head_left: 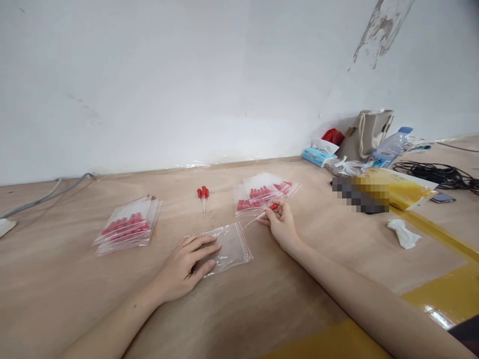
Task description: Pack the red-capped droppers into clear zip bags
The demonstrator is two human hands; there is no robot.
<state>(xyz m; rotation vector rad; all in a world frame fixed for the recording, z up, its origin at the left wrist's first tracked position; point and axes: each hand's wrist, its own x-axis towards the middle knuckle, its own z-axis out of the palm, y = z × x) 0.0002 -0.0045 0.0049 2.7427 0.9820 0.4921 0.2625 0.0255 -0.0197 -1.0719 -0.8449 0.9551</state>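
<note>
My left hand (190, 262) lies flat with its fingers apart on a clear zip bag (232, 247), pressing it to the table. The bag's red-striped edge faces right, and nothing shows inside it. Just beyond that edge, my right hand (282, 224) pinches a red-headed piece with thin wire legs (274, 206), its legs pointing left toward the bag. Three similar red-headed pieces (203, 193) lie loose behind the bag. A pile of filled zip bags (125, 227) with red pieces sits to the left; another pile of filled bags (262, 189) lies behind my right hand.
Along the right stand a blue tissue pack (318, 157), a beige bag (368, 134) and a plastic bottle (391, 147). Nearer are a yellow pack (398, 187), black cables (441, 174) and a crumpled tissue (404, 234). A grey cable (48, 197) runs at far left.
</note>
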